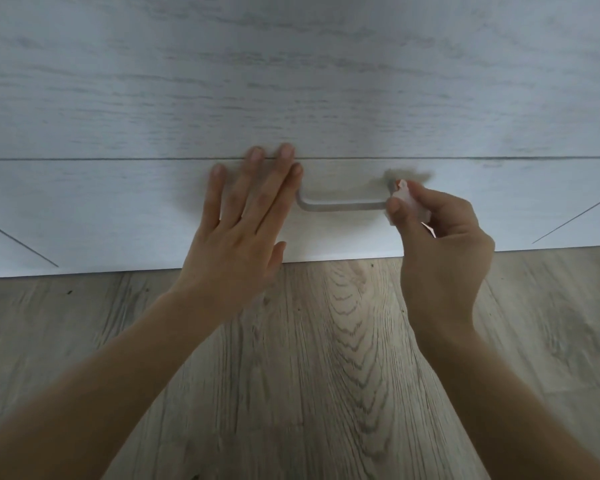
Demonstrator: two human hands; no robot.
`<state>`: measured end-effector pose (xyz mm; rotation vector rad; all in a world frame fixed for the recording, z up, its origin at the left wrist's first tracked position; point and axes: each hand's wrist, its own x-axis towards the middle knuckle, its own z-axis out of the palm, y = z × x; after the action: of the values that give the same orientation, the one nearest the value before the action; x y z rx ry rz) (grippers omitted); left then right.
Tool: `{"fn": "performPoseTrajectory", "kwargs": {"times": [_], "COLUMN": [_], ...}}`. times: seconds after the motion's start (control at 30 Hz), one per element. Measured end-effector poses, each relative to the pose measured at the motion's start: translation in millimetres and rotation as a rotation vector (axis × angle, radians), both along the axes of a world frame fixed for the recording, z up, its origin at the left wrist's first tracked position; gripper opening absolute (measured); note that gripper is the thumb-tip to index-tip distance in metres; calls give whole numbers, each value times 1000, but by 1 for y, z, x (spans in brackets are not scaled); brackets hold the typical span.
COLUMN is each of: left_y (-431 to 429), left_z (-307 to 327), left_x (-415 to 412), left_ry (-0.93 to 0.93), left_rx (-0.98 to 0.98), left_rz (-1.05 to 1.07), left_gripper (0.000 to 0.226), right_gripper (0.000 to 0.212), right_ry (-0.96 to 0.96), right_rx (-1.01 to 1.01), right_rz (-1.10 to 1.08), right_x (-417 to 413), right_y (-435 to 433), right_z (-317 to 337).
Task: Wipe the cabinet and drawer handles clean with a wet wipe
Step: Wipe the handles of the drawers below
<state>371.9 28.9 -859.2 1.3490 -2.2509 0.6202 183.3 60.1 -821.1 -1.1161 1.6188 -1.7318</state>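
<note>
Below — pale drawer front (118, 209), handle (343, 205); wood-grain floor (326, 341).

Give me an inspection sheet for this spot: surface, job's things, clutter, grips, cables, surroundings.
Surface: pale wood-grain drawer front, with a thin seam along its top edge.
Job's things: handle mounted on the drawer front; wipe bunched against the handle's right end.
Clutter: nothing seen.
Grips: left hand lies flat on the drawer front by the handle's left end, fingers straight; right hand pinches the wipe.
Cables: nothing seen.
Surroundings: wood-look floor below; another pale panel above the seam.
</note>
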Motion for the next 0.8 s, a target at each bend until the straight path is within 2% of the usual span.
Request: {"fn": "performPoseTrajectory", "kwargs": {"times": [0.1,0.2,0.27,0.37,0.57,0.7,0.8], "left_y": [0,1,1,2,0,0,-1], "left_z": [0,1,1,3,2,0,-1], "left_x": [-1,0,0,-2,-2,-1,-1], "left_ry": [3,5,6,11,17,3,-2], "left_rx": [2,6,7,13,16,-7,-10], "left_rz": [1,-5,-8,-7,-10,-1,-3], "left_gripper": [100,99,98,98,99,98,99], "right_gripper": [21,26,27,23,13,24,17], "right_ry": [60,20,105,224,328,247,321], "right_rx": [-12,-74,-90,-134,-190,-194,-222], "right_rz": [-44,-75,-69,-80,-79,-113,-99], "right_x": [2,4,10,14,16,4,13], "right_y": [0,-2,-2,-3,-4,-4,-4], "right_z": [-2,-5,-9,-12,-17,-19,-22]}}
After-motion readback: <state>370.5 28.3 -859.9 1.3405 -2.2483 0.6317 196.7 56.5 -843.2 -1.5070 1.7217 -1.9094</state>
